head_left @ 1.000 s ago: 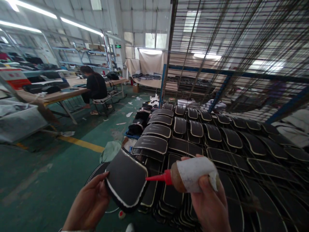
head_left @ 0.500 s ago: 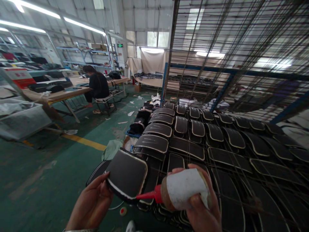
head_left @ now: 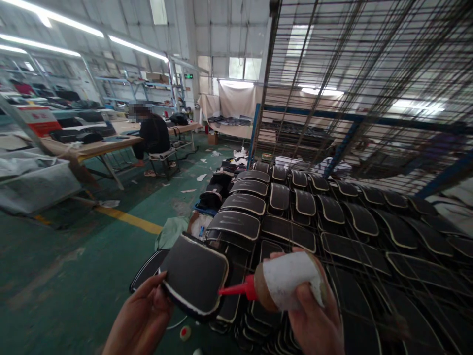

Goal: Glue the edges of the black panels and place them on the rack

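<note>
My left hand (head_left: 144,310) pinches the left edge of a dark curved panel (head_left: 195,273) between thumb and fingers. A pale line of glue runs along the panel's border. My right hand (head_left: 314,315) is wrapped round a glue bottle (head_left: 286,281) with a white label, tipped on its side. Its red nozzle (head_left: 236,287) points left, with the tip at the panel's right edge; whether it touches I cannot tell. Right of the panel, many similar dark panels (head_left: 288,229) with pale borders lie in overlapping rows.
A wire rack (head_left: 332,59) on a blue frame leans over the rows at the right. A person (head_left: 153,130) sits at a table (head_left: 107,140) on the left. A grey bin (head_left: 37,182) stands at far left. Below the panel a small round object (head_left: 185,333) lies on the floor.
The nozzle tip has gone from the panel's lower right corner up along its right edge. My right hand has shifted slightly right with the bottle; the left still holds the panel.
</note>
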Motion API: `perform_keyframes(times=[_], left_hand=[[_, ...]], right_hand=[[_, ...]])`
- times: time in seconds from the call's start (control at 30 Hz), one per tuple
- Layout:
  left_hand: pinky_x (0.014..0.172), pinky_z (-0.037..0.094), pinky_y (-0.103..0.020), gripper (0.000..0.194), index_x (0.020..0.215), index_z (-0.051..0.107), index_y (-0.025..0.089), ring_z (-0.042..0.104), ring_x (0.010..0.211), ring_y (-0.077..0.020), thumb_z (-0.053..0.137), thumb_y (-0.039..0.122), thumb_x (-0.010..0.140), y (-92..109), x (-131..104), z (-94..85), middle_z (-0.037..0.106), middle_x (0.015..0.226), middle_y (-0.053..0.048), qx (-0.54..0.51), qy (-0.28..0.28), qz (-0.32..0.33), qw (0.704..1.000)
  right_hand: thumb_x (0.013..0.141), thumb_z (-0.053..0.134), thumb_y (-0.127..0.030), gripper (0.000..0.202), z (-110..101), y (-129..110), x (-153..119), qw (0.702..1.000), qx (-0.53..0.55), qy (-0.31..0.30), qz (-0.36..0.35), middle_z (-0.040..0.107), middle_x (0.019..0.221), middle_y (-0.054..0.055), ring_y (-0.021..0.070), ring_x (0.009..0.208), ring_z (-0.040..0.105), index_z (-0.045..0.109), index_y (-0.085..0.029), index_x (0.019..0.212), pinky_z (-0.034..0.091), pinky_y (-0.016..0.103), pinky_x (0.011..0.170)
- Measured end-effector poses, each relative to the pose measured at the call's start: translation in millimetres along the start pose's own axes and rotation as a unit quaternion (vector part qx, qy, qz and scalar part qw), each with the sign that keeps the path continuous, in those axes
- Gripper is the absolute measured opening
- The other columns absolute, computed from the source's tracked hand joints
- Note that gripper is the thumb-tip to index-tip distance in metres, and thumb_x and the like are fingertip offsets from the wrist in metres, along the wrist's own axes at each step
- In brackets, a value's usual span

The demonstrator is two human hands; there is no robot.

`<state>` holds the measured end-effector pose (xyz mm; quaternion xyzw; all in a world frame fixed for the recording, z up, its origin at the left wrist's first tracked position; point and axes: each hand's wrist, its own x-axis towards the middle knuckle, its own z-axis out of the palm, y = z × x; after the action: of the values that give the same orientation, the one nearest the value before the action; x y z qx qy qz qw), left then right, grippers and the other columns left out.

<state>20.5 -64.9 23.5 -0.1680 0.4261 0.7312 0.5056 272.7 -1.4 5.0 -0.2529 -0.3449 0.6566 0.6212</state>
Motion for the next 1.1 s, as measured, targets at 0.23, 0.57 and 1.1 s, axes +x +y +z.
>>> perform_keyframes(times=[0.23, 0.57, 1.1], left_hand=[[0.047, 0.06, -0.016, 0.026, 0.081, 0.057, 0.012, 0.067, 0.046, -0.0101, 0.037, 0.001, 0.095, 17, 10, 1.1, 0.064, 0.059, 0.001, -0.064, 0.026, 0.018, 0.997], [0.057, 0.066, -0.035, 0.029, 0.084, 0.066, 0.016, 0.074, 0.06, -0.0161, 0.044, -0.001, 0.092, -5, 8, 18.4, 0.075, 0.072, -0.002, -0.087, -0.043, 0.064, 0.993], [0.087, 0.061, -0.034, 0.025, 0.098, 0.076, 0.02, 0.076, 0.092, -0.0275, 0.071, 0.007, 0.077, -92, 24, 18.9, 0.083, 0.086, -0.006, 0.082, -0.236, -0.108, 0.962]], right_hand=[[0.061, 0.096, -0.024, 0.051, 0, -3, 23, 0.936, 0.217, 0.155, 0.229, 0.072, 0.106, 0.01, 0.027, 0.09, 0.07, 0.068, -0.019, 0.103, 0.061, 0.033, 0.068], [0.05, 0.097, -0.011, 0.081, -1, -58, 45, 0.919, 0.307, 0.234, 0.079, 0.063, 0.129, 0.011, 0.0313, 0.097, 0.068, 0.063, -0.024, 0.123, 0.055, 0.024, 0.047], [0.079, 0.086, -0.037, 0.043, 32, 55, 1, 0.955, 0.226, -0.041, 0.189, 0.071, 0.107, 0.009, 0.024, 0.095, 0.066, 0.069, -0.021, 0.115, 0.053, 0.037, 0.084]])
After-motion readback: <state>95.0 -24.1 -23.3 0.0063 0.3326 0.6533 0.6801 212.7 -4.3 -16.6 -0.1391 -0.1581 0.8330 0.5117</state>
